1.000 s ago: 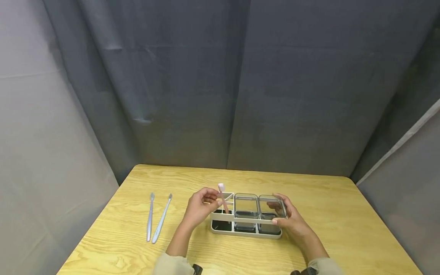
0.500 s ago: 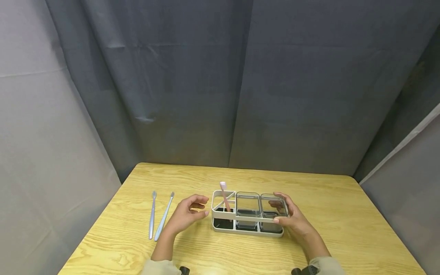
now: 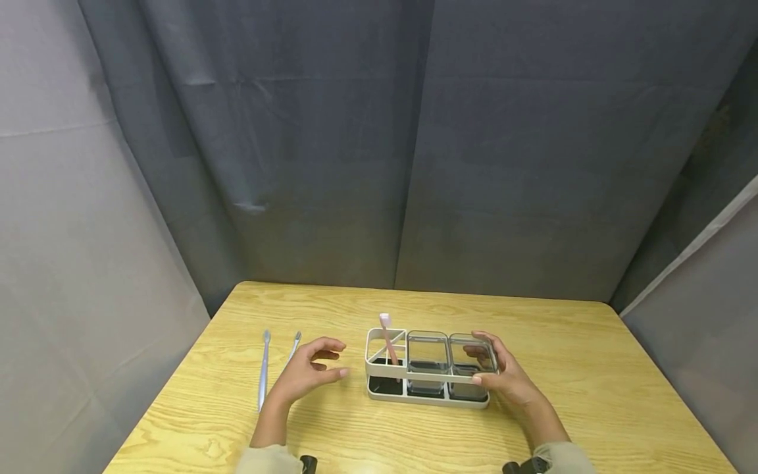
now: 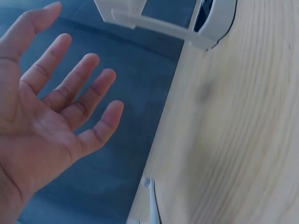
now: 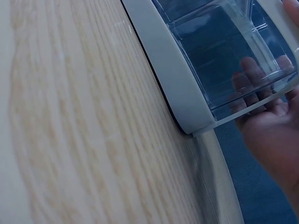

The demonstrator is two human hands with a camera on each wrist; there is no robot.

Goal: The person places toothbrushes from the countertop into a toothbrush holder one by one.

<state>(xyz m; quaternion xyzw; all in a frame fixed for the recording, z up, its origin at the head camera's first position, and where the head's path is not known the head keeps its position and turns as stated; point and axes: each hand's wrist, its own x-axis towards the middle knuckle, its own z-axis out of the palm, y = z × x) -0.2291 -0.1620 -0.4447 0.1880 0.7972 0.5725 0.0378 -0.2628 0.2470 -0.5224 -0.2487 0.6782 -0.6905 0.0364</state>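
A white toothbrush holder with a dark base stands on the table, two clear cups set in its middle and right side. In its divided left section leans a pink toothbrush, head up. My right hand grips the holder's right end, thumb at the front and fingers behind; the right wrist view shows those fingers through the clear plastic. My left hand hovers left of the holder, fingers spread and holding nothing. Below and beside it lie a blue toothbrush, partly hidden, and a lilac toothbrush.
The wooden table reaches out on all sides of the holder. Grey curtains hang behind its far edge, with lighter cloth at the left and right.
My left hand has let go of the pink toothbrush, which now leans in the holder, and has moved left toward the two lying toothbrushes. The right hand keeps its grip on the holder.
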